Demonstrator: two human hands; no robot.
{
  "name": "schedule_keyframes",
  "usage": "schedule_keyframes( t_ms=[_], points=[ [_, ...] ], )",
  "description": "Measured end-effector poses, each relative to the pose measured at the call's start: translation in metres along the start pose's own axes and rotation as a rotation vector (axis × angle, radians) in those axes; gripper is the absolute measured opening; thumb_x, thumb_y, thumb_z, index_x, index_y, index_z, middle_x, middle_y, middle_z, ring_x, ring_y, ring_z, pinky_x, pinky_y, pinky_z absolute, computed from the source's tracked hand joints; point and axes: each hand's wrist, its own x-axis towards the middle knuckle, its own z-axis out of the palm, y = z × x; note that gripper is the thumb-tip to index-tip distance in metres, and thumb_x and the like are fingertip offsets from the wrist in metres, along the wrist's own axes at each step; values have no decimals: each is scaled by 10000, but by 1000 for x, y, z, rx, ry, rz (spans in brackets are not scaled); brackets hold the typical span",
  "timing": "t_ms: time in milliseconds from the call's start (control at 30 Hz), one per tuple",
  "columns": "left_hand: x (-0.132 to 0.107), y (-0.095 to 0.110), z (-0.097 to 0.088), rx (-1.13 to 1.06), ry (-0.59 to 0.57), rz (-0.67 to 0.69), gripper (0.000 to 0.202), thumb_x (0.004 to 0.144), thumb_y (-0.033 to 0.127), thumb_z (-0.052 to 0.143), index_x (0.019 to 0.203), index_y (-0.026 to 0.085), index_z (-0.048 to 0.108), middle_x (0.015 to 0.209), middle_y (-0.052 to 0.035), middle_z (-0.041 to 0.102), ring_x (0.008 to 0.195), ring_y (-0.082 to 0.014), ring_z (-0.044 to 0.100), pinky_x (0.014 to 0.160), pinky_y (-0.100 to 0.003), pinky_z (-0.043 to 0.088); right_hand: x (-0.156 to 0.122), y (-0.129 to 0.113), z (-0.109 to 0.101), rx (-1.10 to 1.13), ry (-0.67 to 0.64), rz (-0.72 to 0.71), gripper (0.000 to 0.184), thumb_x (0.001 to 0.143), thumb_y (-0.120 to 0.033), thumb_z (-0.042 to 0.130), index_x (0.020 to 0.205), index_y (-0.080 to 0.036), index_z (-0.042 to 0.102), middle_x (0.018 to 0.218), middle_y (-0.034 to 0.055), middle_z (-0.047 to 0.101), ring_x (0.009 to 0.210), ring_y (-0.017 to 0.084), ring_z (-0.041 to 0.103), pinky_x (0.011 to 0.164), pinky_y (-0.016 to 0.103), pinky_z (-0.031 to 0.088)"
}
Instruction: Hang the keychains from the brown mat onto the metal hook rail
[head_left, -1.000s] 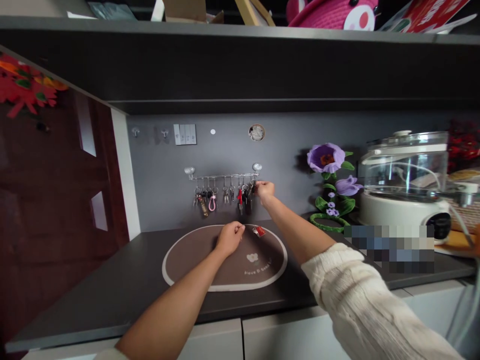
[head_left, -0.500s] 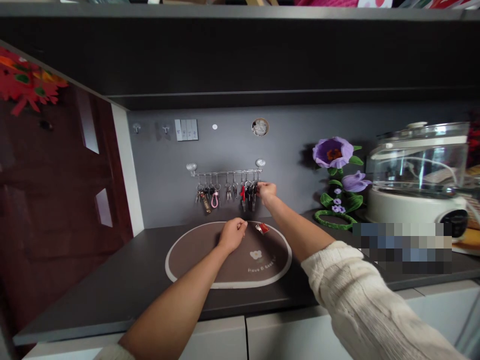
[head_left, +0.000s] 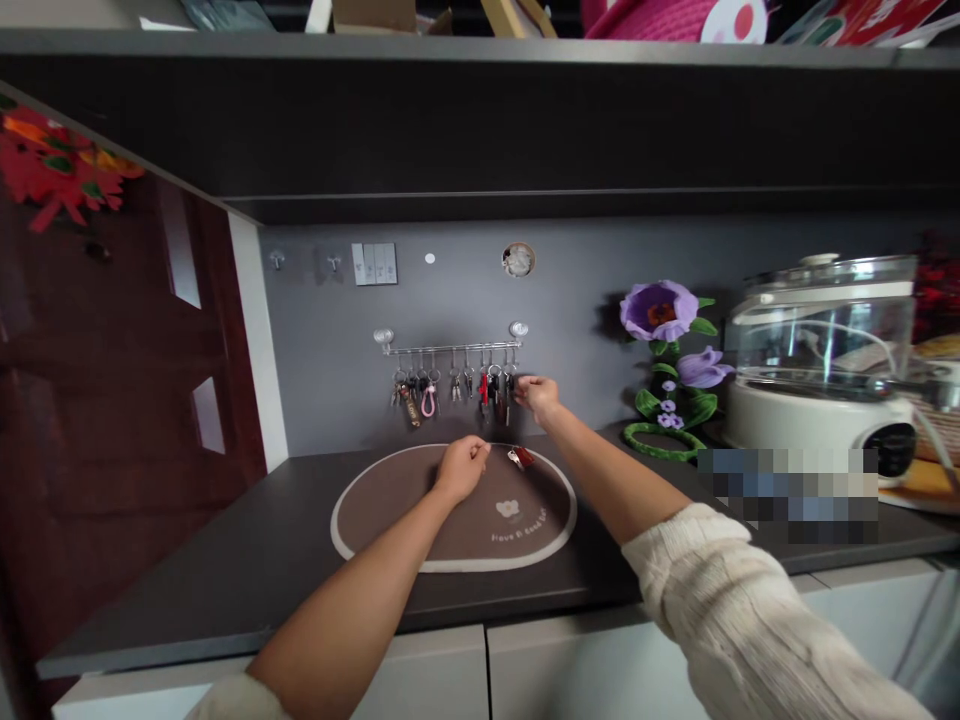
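Observation:
Keys (head_left: 498, 385) on rings hang from hooks along a clear rail (head_left: 454, 348) on the grey wall; among them are a red piece and a pink loop (head_left: 428, 402). My right hand (head_left: 538, 395) is just right of the last keys, its fingers curled closed; anything between them is hidden. Low over the brown oval mat (head_left: 375, 520), my left hand (head_left: 463, 468) has thumb and fingers pinched together, and I cannot make out what they hold. A key with a red-brown tag (head_left: 523, 457) lies near the mat's back edge, to the right of that hand.
Purple artificial flowers (head_left: 667, 320) with a green ring base stand right of the mat. A white appliance with a clear top (head_left: 821, 360) is farther right. Overhead runs a dark shelf (head_left: 480, 120). A switch panel (head_left: 374, 264) is on the wall, with a dark red door (head_left: 135, 420) at left.
My right hand has drawn slightly right, away from the hanging keys. The left hand stays pinched over the mat. The view has tilted up a little.

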Motion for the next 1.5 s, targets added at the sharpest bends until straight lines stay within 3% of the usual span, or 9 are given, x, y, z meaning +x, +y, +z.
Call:
schedule_keyframes(
  t_ms=[300, 500, 633, 800, 900, 1267, 1500],
  points=[
    [1, -3, -3, 35, 13, 14, 240, 753, 319, 428, 750, 142, 590, 550, -3, 571, 506, -99, 503, 527, -210, 358, -39, 10, -21, -194, -138, 54, 90, 652, -87, 499, 584, -142, 521, 496, -31, 496, 430, 46, 423, 464, 177, 367],
    [1, -3, -5, 42, -10, 15, 223, 743, 302, 443, 766, 142, 596, 570, -1, 568, 524, -97, 494, 551, -212, 369, -51, 37, -39, -590, -239, -113, 54, 612, -136, 565, 564, -147, 587, 485, -34, 531, 454, 58, 427, 505, 188, 333],
    [1, -4, -5, 57, -6, 17, 210, 733, 297, 462, 764, 139, 597, 592, -5, 568, 538, -97, 485, 549, -210, 360, -54, 42, -46, -936, -327, -235, 87, 587, -164, 621, 501, -176, 611, 439, -24, 531, 467, 82, 452, 538, 210, 327],
    [3, -7, -4, 82, -9, 23, 203, 731, 292, 473, 777, 139, 598, 619, -8, 573, 562, -98, 487, 561, -209, 358, -55, 44, -46, -1093, -390, -320, 121, 521, -244, 705, 464, -187, 615, 437, -4, 538, 510, 114, 500, 554, 221, 335],
    [2, -6, -5, 96, -25, 8, 210, 737, 296, 468, 778, 137, 599, 620, -7, 577, 565, -97, 487, 561, -209, 357, -56, 44, -45, -1187, -425, -346, 102, 550, -255, 690, 499, -191, 631, 469, 10, 555, 569, 134, 534, 572, 219, 344],
    [2, -7, -5, 100, -12, 13, 207, 737, 295, 472, 760, 135, 602, 618, -5, 578, 551, -90, 474, 550, -208, 344, -69, 33, -36, -1583, -550, -482, 84, 636, -157, 573, 617, -135, 652, 657, 117, 629, 700, 182, 576, 609, 229, 368],
    [2, -7, -6, 36, 0, -20, 191, 725, 261, 486, 779, 125, 608, 645, -19, 589, 575, -100, 494, 578, -217, 372, -71, 27, -37, -1592, -581, -503, 110, 652, -122, 540, 624, -122, 646, 671, 126, 628, 675, 175, 567, 588, 226, 355]
  ],
)
